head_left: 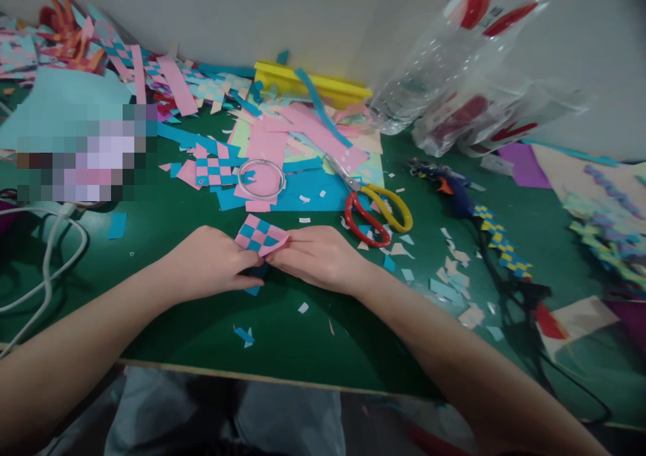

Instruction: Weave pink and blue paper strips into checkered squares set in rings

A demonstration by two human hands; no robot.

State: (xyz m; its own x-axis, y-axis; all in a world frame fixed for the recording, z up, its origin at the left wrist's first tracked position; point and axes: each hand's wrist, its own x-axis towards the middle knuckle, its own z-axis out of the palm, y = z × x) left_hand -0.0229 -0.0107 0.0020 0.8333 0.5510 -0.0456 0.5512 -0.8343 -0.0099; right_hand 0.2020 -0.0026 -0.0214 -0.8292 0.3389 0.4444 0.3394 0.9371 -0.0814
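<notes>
A small woven paper square [260, 235] of pink and blue strips is held just above the green table [166, 241]. My left hand [209, 261] pinches its lower left edge, fingers closed. My right hand [317, 255] pinches its right edge, fingers closed too. Both hands meet under the piece, near the table's front middle. A second woven pink and blue piece [214, 168] lies farther back, beside a clear tape ring [261, 178].
Red and yellow scissors [373, 210] lie right of my hands. Paper strips and scraps [297, 133] cover the back of the table. Clear plastic bottles [454, 59] lean at the back right. A glue gun [454, 190] and its cord lie right; white cables [50, 254] lie left.
</notes>
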